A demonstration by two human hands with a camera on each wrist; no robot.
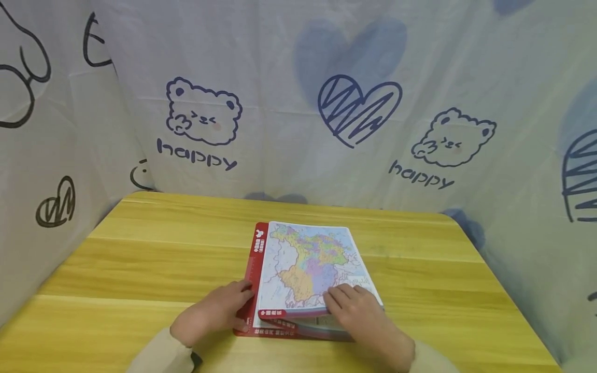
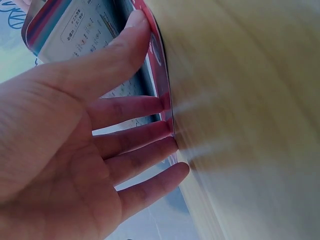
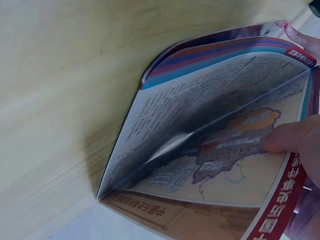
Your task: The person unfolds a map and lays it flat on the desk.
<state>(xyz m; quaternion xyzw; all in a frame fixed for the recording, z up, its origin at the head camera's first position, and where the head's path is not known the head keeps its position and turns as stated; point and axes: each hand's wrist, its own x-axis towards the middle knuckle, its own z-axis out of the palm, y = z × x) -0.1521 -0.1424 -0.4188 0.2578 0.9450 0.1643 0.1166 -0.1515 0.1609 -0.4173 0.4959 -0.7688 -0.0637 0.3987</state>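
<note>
A folded map lies on the table, its upper panel printed with coloured regions. A red border shows along its left side and near edge. My left hand rests at the left edge, thumb on the red margin and fingers fairly straight and spread against the edge in the left wrist view. With my right hand I pinch the lifted near-right part of the upper panel, fingers on top. In the right wrist view the thumb presses the inner face, where the folds gape and show printed text and another small map.
The yellow wood-grain table extends around the map on all sides. A pale cloth curtain with bear and heart drawings hangs behind the table and at both sides.
</note>
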